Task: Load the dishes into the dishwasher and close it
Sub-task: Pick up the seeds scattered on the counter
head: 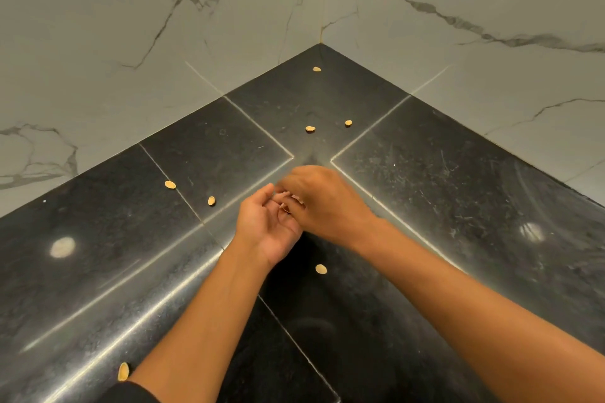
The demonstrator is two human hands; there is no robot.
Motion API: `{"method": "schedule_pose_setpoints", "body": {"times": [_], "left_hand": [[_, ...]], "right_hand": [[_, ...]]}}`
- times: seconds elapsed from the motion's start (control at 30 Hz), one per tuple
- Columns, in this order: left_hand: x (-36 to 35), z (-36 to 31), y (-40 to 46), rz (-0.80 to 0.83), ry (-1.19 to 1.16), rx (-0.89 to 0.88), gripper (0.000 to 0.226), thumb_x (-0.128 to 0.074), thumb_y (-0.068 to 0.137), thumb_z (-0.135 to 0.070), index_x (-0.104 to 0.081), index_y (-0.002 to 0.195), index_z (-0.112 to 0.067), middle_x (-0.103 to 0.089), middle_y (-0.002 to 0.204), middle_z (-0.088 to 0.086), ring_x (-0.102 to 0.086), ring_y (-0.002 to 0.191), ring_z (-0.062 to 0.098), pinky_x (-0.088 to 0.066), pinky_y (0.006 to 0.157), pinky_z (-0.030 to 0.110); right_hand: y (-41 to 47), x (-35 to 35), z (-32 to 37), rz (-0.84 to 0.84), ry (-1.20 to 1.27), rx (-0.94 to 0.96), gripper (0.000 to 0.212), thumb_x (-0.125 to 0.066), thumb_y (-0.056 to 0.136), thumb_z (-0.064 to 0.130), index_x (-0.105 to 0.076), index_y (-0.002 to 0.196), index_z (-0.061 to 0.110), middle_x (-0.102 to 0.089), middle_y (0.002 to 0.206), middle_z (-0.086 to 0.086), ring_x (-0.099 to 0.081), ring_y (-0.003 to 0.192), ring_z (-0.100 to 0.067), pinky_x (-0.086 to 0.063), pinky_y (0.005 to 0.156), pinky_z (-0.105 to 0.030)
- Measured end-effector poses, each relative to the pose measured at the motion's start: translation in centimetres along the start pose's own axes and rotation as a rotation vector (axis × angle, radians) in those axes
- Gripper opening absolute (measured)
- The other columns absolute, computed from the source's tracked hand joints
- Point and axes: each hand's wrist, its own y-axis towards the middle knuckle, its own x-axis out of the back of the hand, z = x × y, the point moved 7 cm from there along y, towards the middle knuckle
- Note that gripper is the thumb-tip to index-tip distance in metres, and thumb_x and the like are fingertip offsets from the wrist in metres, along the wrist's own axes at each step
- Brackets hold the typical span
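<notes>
Dishes and dishwasher: neither shows in the head view, so where they are cannot be told from here.
Left hand (266,222): palm turned up and cupped over the inner corner of the counter, fingers loosely curled; small pale bits lie in the palm, partly hidden by the other hand.
Right hand (322,198): back turned up, fingertips bunched together and reaching down into the left palm; whether they pinch one of the bits is hidden by the hand itself.
Contact: the two hands touch at the fingers.
Sleeve (131,393): a dark edge shows at the left arm near the bottom of the view.
Seeds: flat, pale-orange, oval; one (321,269) lies just below the left wrist, two (170,185) (211,200) lie to the left of the hands, two (310,129) (348,123) lie beyond the hands, one (316,69) lies near the far corner, one (123,371) lies beside the left forearm.
Counter (442,173): black polished stone in an L around a corner, with pale seams, scratches and two round light reflections.
Wall (131,26): pale marble with grey veins, meeting at the corner behind the counter.
</notes>
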Motion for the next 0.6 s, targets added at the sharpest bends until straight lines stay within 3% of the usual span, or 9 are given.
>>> {"method": "schedule_pose_setpoints", "body": {"times": [0.03, 0.07, 0.13, 0.2, 0.3, 0.37, 0.5, 0.6], "left_hand": [[-0.1, -0.1, 0.0, 0.007, 0.002, -0.004, 0.04, -0.039, 0.109, -0.027, -0.064, 0.107, 0.004, -0.07, 0.083, 0.012, -0.071, 0.069, 0.02, -0.058, 0.073, 0.027], [-0.3, -0.2, 0.0, 0.021, -0.001, -0.013, 0.044, -0.037, 0.109, -0.028, -0.064, 0.113, 0.007, -0.074, 0.093, 0.019, -0.075, 0.077, 0.027, -0.061, 0.076, 0.035], [-0.4, -0.4, 0.1, 0.046, -0.011, -0.027, 0.051, -0.035, 0.109, -0.029, -0.059, 0.13, 0.011, -0.069, 0.122, 0.029, -0.071, 0.109, 0.04, -0.054, 0.101, 0.045], [0.1, -0.8, 0.2, 0.056, -0.047, -0.026, 0.054, -0.035, 0.109, -0.029, -0.054, 0.136, 0.013, -0.062, 0.133, 0.033, -0.063, 0.124, 0.045, -0.045, 0.113, 0.049], [0.7, -1.5, 0.1, 0.094, -0.098, -0.035, 0.054, -0.037, 0.108, -0.028, -0.051, 0.138, 0.015, -0.06, 0.134, 0.035, -0.063, 0.122, 0.048, -0.045, 0.112, 0.051], [1.0, -1.9, -0.4, 0.115, -0.102, -0.052, 0.054, -0.037, 0.108, -0.027, -0.05, 0.138, 0.016, -0.06, 0.134, 0.035, -0.064, 0.12, 0.048, -0.046, 0.111, 0.052], [1.9, -2.8, -1.2, 0.139, -0.113, -0.071, 0.054, -0.038, 0.108, -0.028, -0.05, 0.139, 0.015, -0.06, 0.135, 0.035, -0.062, 0.123, 0.048, -0.046, 0.112, 0.05], [2.6, -3.4, -1.5, 0.15, -0.109, -0.068, 0.054, -0.039, 0.108, -0.028, -0.049, 0.14, 0.014, -0.059, 0.137, 0.034, -0.061, 0.126, 0.047, -0.045, 0.113, 0.048]], "right_hand": [[0.0, 0.5, -0.4, -0.055, 0.027, -0.005, 0.012, -0.064, 0.088, 0.013, -0.074, 0.094, 0.011, -0.07, 0.087, -0.004, -0.066, 0.084, -0.026, -0.053, 0.075, -0.044], [0.1, 1.2, -0.9, -0.13, 0.059, -0.021, 0.011, -0.067, 0.087, 0.011, -0.075, 0.094, 0.011, -0.071, 0.086, -0.004, -0.067, 0.082, -0.026, -0.054, 0.073, -0.041], [0.8, 2.7, -2.8, -0.267, 0.093, -0.078, 0.014, -0.069, 0.087, 0.008, -0.077, 0.097, 0.01, -0.074, 0.088, -0.004, -0.07, 0.082, -0.026, -0.056, 0.074, -0.039], [2.2, 3.3, -5.3, -0.298, 0.063, -0.167, 0.021, -0.067, 0.088, 0.006, -0.077, 0.106, 0.008, -0.077, 0.097, -0.007, -0.072, 0.089, -0.028, -0.057, 0.082, -0.042], [5.2, 2.8, -8.7, -0.169, -0.055, -0.277, 0.031, -0.06, 0.092, 0.007, -0.074, 0.12, 0.01, -0.074, 0.113, -0.01, -0.068, 0.106, -0.032, -0.053, 0.094, -0.046], [7.0, 2.1, -10.2, -0.062, -0.141, -0.313, 0.031, -0.057, 0.093, 0.006, -0.072, 0.119, 0.01, -0.071, 0.115, -0.013, -0.064, 0.11, -0.035, -0.052, 0.093, -0.047], [9.5, 0.3, -11.0, 0.094, -0.317, -0.282, 0.012, -0.056, 0.091, 0.001, -0.067, 0.093, 0.003, -0.062, 0.092, -0.012, -0.062, 0.091, -0.035, -0.048, 0.072, -0.039], [10.4, -0.9, -11.1, 0.142, -0.384, -0.231, 0.01, -0.055, 0.092, -0.001, -0.064, 0.091, 0.003, -0.062, 0.095, -0.013, -0.061, 0.091, -0.034, -0.052, 0.075, -0.044]]}}
